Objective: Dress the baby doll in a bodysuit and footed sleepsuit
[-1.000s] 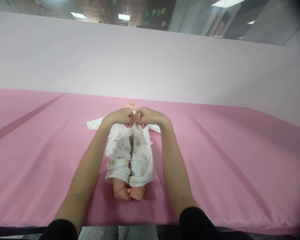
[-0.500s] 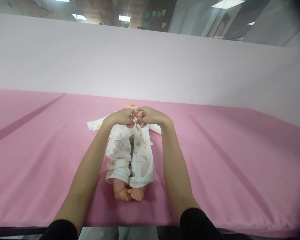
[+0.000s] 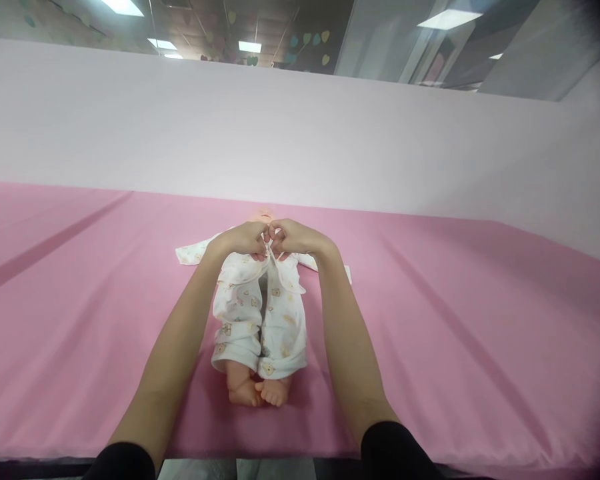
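Left hand [image 3: 250, 239], right hand [image 3: 294, 238]: grip pinched on jacket [image 3: 241, 268] front | done: pants [image 3: 286, 327] on doll [image 3: 274, 392], jacket over torso | remaining: edges parted below hands; fastening hidden

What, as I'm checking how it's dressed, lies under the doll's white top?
Patterned trousers emerge from beneath the white top. The torso cannot be seen: the top, left hand and right hand cover it.

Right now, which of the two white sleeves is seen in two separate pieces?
The sleeve on the picture's right: the right forearm hides its middle, so its end shows beyond. The left-hand sleeve shows as one piece.
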Action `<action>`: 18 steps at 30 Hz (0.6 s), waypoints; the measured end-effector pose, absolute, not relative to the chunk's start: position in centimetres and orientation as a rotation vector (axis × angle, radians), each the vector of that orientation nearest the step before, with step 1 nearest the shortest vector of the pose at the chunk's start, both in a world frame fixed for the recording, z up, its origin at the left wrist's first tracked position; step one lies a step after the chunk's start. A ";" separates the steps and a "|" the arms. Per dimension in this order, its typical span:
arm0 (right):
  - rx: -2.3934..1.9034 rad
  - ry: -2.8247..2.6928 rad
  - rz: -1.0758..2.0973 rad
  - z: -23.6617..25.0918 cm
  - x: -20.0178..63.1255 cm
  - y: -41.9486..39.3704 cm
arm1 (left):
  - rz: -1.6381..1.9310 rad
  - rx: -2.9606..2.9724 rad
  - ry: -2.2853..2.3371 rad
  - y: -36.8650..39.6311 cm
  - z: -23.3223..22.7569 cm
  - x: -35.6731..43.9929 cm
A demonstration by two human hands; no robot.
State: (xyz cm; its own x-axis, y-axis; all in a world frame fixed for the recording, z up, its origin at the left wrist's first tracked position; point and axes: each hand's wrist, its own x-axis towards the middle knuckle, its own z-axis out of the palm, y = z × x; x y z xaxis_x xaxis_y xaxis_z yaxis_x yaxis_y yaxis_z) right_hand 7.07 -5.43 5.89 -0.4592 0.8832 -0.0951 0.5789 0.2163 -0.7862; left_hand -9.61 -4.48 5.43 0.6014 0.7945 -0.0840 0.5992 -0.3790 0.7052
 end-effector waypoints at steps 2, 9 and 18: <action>-1.375 -2.132 1.089 5.9 6.9 -5.6 | 0.347 2.070 1.066 -4.3 5.3 -9.7; -1.381 -2.200 1.047 5.9 6.8 -5.7 | 0.356 1.970 0.971 -3.7 4.8 -10.0; -1.466 -2.233 0.913 5.9 6.3 -5.5 | 0.396 1.948 0.980 -3.9 4.9 -9.7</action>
State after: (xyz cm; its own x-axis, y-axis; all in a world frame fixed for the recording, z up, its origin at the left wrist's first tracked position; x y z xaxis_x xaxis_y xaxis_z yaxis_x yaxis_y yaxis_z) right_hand 6.26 -5.49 5.92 -0.4239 0.9022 -0.0799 0.6996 0.2701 -0.6616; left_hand -9.67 -3.92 4.86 0.6356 0.7653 -0.1014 0.4799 -0.2887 0.8285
